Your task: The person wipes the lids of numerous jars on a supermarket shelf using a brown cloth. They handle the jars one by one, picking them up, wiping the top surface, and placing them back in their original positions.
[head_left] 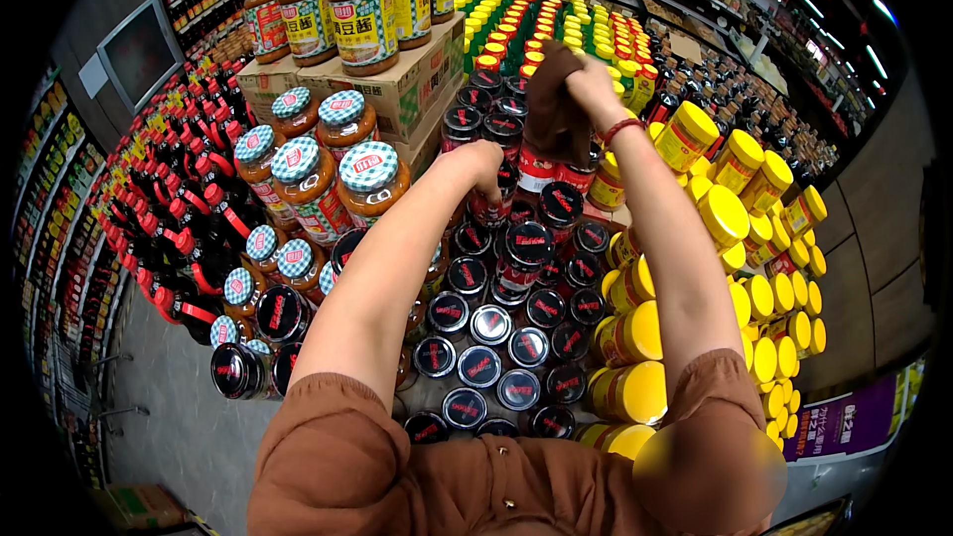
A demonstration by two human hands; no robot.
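Note:
My left hand (480, 164) reaches forward and is around a black-lidded glass jar (488, 211), its thumb towards me and its other fingers mostly hidden. A brown cloth (552, 100) hangs from my right hand (595, 89), which wears a red cord at the wrist. The cloth drapes down in front of red-labelled jars (534, 171) in the same group. Nearer to me, one black-lidded jar (526, 249) stands higher than those around it. Several more black-lidded jars (479, 366) stand close together below my arms.
Jars with checked lids (298, 160) stand on the left, with more on cardboard boxes (402, 93) behind. Yellow-lidded jars (644, 331) are stacked along the right. Dark bottles with red caps (201, 216) crowd the far left. Green bottles with yellow caps (480, 18) stand at the back.

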